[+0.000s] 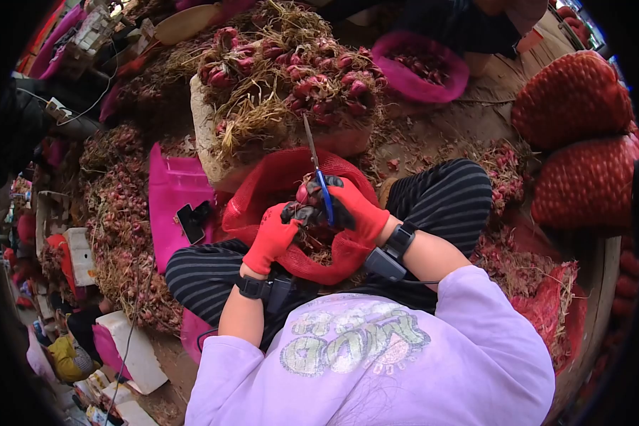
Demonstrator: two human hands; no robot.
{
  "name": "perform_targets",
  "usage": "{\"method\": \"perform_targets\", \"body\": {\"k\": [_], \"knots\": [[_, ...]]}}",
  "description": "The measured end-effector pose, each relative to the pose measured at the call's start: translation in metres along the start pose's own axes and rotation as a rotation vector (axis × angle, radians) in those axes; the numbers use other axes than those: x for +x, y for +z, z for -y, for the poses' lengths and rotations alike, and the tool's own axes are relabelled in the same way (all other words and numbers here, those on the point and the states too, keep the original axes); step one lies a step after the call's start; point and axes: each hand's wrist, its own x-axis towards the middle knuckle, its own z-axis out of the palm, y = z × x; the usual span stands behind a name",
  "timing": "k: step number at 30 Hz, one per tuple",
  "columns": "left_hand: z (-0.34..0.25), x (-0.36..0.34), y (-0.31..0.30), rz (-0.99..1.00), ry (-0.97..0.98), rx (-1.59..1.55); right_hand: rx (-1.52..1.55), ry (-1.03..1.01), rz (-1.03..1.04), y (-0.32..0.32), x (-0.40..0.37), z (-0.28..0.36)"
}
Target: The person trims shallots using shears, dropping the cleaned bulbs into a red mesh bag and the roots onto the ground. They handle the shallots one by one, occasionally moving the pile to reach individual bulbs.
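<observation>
Both my hands wear red gloves with dark grey palms and meet above an open red mesh sack (245,202) between my crossed legs. My right hand (358,207) is closed around blue-handled scissors (324,193), whose long blades point up and away from me. My left hand (275,231) is closed, its fingers pinched at a pink shallot (303,193) that shows between the two hands. Part of that shallot is hidden by the gloves. Beyond the sack, a foam box (204,131) bears a heap of shallots with dry stalks (312,78).
A phone (192,221) lies on pink plastic (174,188) at the left, beside piled shallots (124,241). A pink basin (422,92) stands at the back near another person (468,25). Full red mesh sacks (571,99) are stacked at the right.
</observation>
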Motion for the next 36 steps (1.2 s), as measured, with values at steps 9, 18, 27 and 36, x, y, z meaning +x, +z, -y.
{"method": "perform_targets", "body": {"k": [9,18,27,36], "knots": [[-0.006,0.005,0.004,0.079,-0.029,-0.349,0.037,-0.131,-0.009,0.025,-0.012,0.018],[0.002,0.001,0.009,0.030,-0.093,0.299,-0.075,-0.153,0.037,-0.016,0.001,0.029],[-0.014,0.019,-0.012,-0.059,-0.130,-0.609,-0.485,-0.097,-0.069,-0.012,0.007,0.007],[0.007,0.016,0.006,0.009,-0.297,-0.819,-0.475,-0.122,-0.216,0.001,0.003,0.006]]}}
